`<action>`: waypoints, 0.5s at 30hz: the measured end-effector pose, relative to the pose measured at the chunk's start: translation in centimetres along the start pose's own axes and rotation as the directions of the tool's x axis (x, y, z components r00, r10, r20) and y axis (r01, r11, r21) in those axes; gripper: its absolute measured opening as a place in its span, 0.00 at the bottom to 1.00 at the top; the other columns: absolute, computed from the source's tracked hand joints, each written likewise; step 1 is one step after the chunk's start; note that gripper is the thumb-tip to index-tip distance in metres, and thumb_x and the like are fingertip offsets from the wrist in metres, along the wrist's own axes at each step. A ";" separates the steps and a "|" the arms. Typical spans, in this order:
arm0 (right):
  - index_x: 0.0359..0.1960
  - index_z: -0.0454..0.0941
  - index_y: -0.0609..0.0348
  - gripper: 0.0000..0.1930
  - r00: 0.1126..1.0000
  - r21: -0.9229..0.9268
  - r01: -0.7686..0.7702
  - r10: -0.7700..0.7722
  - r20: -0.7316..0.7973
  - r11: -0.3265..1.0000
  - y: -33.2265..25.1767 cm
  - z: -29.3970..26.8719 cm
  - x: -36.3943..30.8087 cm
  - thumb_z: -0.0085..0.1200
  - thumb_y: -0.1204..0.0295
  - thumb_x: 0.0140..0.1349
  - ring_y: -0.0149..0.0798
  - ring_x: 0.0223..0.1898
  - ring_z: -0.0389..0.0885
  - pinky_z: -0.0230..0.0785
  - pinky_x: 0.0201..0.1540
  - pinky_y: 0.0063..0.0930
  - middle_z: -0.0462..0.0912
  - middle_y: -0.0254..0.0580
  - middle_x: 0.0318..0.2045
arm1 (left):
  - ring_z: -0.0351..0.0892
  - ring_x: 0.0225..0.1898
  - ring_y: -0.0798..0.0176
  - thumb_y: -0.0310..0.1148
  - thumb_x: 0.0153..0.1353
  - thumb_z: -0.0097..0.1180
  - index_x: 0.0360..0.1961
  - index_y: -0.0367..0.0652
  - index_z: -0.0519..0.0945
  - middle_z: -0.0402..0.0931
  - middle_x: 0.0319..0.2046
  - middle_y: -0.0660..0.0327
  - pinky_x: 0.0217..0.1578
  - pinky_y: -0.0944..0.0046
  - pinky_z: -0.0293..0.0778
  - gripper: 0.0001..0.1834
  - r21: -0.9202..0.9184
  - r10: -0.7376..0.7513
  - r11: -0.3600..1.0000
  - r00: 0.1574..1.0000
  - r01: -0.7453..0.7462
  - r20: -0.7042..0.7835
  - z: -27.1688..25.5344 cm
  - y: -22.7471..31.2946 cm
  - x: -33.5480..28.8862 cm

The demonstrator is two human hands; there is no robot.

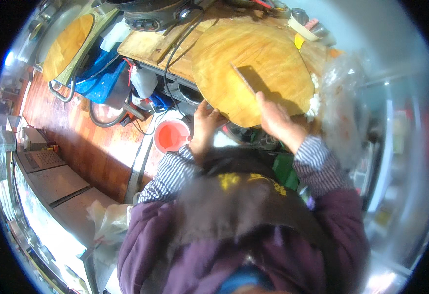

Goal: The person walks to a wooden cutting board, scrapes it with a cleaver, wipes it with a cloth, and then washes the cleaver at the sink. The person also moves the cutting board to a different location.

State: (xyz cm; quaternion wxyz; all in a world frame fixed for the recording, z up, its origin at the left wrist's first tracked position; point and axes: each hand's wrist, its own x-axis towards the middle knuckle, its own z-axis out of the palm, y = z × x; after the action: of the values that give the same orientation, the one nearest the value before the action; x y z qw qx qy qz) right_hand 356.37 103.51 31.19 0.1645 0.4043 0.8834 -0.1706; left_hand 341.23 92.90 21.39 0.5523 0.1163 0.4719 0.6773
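A large round wooden board [219, 54] lies on the worktop in front of me. My right hand [274, 117] is closed round a knife [243, 77] above the board's near right part. The thin blade shows almost edge-on, pointing away and to the left, and casts a dark shadow on the wood. The knife's handle is hidden in my fist. At the board's near left edge, my left hand [205, 123] grips the rim, with some fingers out of sight. No food shows on the board's surface.
Below my left hand stands a red-and-white bucket [171, 135]. A black electric cooker [153, 17] sits at the back, its cable [169, 59] hanging over the worktop's edge. Clear plastic sheeting [342, 93] hangs at the right. Another round board [69, 46] rests at far left.
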 end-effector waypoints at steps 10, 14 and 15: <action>0.48 0.62 0.64 0.14 0.969 0.344 -0.170 0.221 -0.114 0.923 3.5 -1.0 -2.9 0.42 0.72 0.62 0.43 0.17 0.71 0.66 0.21 0.35 0.72 0.47 0.22 | 0.77 0.39 0.56 0.22 0.63 0.41 0.57 0.34 0.59 0.73 0.43 0.49 0.38 0.60 0.78 0.20 -0.085 -0.089 0.992 0.996 0.089 0.010 -0.9 0.8 0.4; 0.61 0.48 0.64 0.28 0.847 0.349 -0.492 0.532 -0.022 0.798 6.3 -2.6 -3.1 0.42 0.83 0.59 0.40 0.24 0.76 0.72 0.26 0.28 0.75 0.54 0.35 | 0.78 0.31 0.60 0.25 0.64 0.42 0.48 0.34 0.66 0.75 0.38 0.52 0.34 0.64 0.78 0.12 -0.100 -0.112 0.989 0.993 0.114 0.026 -1.4 1.1 0.6; 0.62 0.47 0.64 0.29 0.812 0.303 -0.560 0.583 0.016 0.771 6.1 -2.3 -3.3 0.41 0.83 0.58 0.42 0.27 0.78 0.73 0.29 0.32 0.75 0.57 0.37 | 0.78 0.30 0.60 0.25 0.64 0.42 0.47 0.34 0.66 0.76 0.38 0.52 0.34 0.65 0.78 0.11 -0.089 -0.108 0.990 0.994 0.109 0.015 -1.3 1.0 0.6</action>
State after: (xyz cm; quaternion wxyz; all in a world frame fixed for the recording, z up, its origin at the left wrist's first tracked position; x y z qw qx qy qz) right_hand 362.78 106.12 33.66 0.1117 0.6797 0.6889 -0.2257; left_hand 339.43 92.83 21.23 0.5952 0.0690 0.4441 0.6662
